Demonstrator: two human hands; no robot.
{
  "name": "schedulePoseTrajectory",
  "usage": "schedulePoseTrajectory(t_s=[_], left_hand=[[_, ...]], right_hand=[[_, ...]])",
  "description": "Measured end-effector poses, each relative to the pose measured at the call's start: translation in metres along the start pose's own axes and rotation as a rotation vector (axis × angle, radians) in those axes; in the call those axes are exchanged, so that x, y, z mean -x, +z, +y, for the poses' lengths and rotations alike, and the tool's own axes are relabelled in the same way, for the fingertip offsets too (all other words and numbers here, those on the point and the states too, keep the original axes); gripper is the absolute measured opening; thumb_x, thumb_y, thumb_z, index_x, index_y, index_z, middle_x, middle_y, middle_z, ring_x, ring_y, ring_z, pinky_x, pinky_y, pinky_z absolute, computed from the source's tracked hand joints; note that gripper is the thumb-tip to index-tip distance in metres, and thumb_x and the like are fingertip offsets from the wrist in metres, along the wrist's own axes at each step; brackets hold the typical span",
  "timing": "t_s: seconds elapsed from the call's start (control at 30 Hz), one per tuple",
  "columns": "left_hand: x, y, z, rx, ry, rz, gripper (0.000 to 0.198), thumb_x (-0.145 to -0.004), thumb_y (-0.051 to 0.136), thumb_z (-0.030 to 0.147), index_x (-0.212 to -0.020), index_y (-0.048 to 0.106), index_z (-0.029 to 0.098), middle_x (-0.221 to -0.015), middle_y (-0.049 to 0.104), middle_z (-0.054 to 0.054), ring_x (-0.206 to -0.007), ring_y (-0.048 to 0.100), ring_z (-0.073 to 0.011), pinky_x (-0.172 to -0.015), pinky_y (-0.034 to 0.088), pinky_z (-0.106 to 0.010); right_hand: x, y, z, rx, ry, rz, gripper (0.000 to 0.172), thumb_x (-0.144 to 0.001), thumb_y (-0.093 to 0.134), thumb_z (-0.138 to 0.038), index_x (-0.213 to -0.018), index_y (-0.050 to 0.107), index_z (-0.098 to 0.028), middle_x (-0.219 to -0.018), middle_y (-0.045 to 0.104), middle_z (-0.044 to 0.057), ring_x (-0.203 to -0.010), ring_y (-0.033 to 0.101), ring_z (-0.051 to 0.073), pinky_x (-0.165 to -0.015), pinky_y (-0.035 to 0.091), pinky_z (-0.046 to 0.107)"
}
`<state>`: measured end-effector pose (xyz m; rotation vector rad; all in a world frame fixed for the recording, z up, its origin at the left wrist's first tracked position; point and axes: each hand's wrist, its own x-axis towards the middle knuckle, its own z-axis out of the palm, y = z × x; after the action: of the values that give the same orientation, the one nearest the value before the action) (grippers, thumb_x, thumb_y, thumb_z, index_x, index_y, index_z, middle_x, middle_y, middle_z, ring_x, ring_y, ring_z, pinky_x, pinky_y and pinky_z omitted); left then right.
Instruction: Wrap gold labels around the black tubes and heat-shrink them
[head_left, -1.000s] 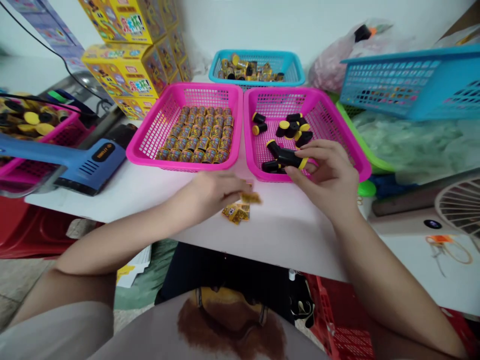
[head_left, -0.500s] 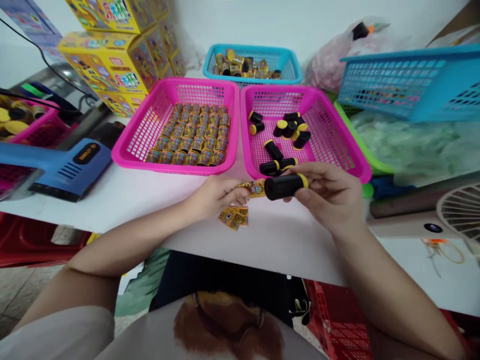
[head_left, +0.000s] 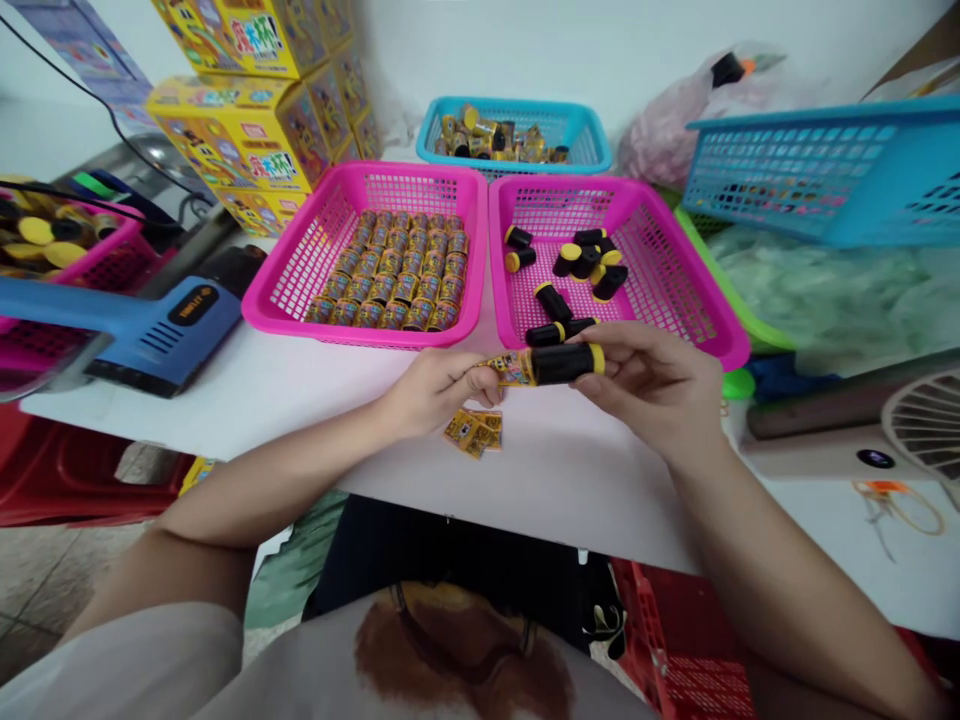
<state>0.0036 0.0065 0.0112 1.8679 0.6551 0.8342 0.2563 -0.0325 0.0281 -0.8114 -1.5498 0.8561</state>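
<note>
The black plastic cylinder with a yellow band at one end (head_left: 561,364) lay nearly level above the front edge of the right-hand basket's side of the table, its long axis running left to right across the view, the right end very slightly higher in the picture. Its yellow-banded end pointed right, toward the palm of the right hand (head_left: 660,385); its plain black end pointed left. The right hand's thumb pressed the near side and its fingers curled over the far side, clamped together on the yellow-banded half, so that the black half stuck out beyond the fingertips.

The left hand (head_left: 435,390) pinched the left end of a yellow printed film sleeve (head_left: 514,369) between thumb and fingers. The sleeve stretched right, roughly in line with the cylinder, and its free end met the black end; how far around it the film reached, one could not tell.

Below the left fingertips, a few flat yellow printed sleeves (head_left: 474,432) overlapped on the white tabletop (head_left: 570,450). Beyond the hands stood two pink plastic mesh baskets side by side: the left one (head_left: 307,270) held rows of printed cylinders, the right one (head_left: 697,300) loose black cylinders with yellow ends (head_left: 553,302).
</note>
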Motion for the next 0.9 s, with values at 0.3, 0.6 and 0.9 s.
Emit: schedulePoseTrajectory(t_s=[0.3,0.6,0.9], left_hand=[[-0.003,0.008,0.001,0.287,-0.018,-0.008,0.041,-0.089,0.081,0.043,-0.116,0.074,0.014,-0.112,0.081,-0.01,-0.099,0.079,-0.0199,-0.086,0.064,-0.028],[0.005,0.015,-0.006,0.198,0.016,0.055,0.073,-0.084,0.085,0.03,-0.145,0.046,0.025,-0.112,0.079,-0.007,-0.106,0.08,-0.0232,-0.084,0.064,-0.026],[0.0,0.02,0.007,0.459,-0.122,0.155,0.083,-0.071,0.095,0.026,-0.132,0.039,0.027,-0.092,0.075,0.003,-0.08,0.078,-0.0146,-0.078,0.061,-0.026]], right_hand=[[-0.001,0.0,-0.003,0.123,-0.093,-0.153,0.038,-0.079,0.087,-0.015,-0.113,0.08,-0.031,-0.113,0.075,0.003,-0.094,0.074,0.013,-0.077,0.066,0.024],[0.017,0.034,0.004,0.098,0.014,0.029,0.027,-0.083,0.088,-0.032,-0.098,0.067,-0.025,-0.086,0.072,-0.002,-0.078,0.071,0.011,-0.07,0.062,0.024],[0.023,0.045,0.012,0.706,-0.516,0.041,0.056,-0.089,0.081,-0.034,-0.136,0.053,-0.024,-0.125,0.069,0.012,-0.12,0.069,0.027,-0.1,0.062,0.048]])
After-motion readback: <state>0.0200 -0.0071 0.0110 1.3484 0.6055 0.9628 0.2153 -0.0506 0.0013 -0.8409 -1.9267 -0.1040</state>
